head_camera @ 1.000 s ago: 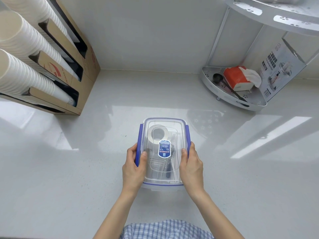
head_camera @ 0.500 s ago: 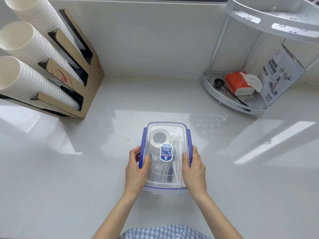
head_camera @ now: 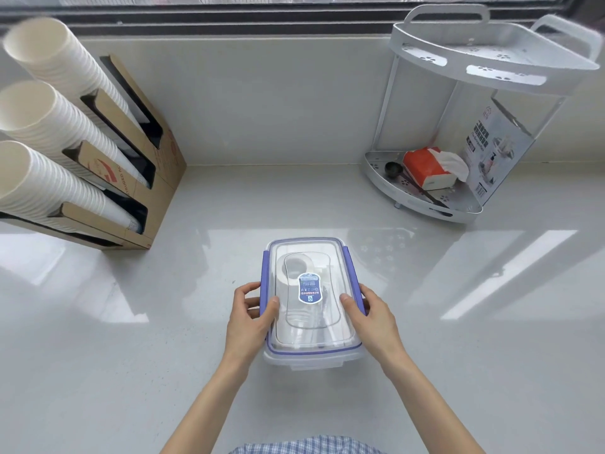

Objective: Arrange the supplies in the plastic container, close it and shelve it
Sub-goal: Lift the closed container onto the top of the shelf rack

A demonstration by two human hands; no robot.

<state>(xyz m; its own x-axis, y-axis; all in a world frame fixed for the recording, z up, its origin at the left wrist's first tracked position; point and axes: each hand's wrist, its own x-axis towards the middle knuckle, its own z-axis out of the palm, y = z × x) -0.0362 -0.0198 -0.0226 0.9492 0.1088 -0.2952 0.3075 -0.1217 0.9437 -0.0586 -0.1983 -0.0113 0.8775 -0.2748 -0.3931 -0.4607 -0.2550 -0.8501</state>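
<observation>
A clear plastic container [head_camera: 311, 348] with a blue-trimmed lid and a blue label sits in front of me on the white counter, lid on. Through the lid I see a roll of white tape [head_camera: 296, 268] and some darker items I cannot make out. My left hand [head_camera: 250, 319] grips the container's left side, thumb on the lid, fingers round the blue side latch. My right hand [head_camera: 371, 319] grips the right side the same way. A white two-tier corner shelf [head_camera: 422, 204] stands at the back right.
The shelf's lower tier holds an orange tissue pack [head_camera: 425, 168], a dark scoop [head_camera: 391, 168] and a printed card [head_camera: 497, 152]; its upper tier [head_camera: 491, 63] looks bare. A cardboard dispenser [head_camera: 137, 178] with stacks of white paper cups [head_camera: 49, 132] stands at the left. A window sill runs along the back.
The view has tilted upward, showing the window and the shelf's upper tier. Both hands keep the same hold on the container's sides.
</observation>
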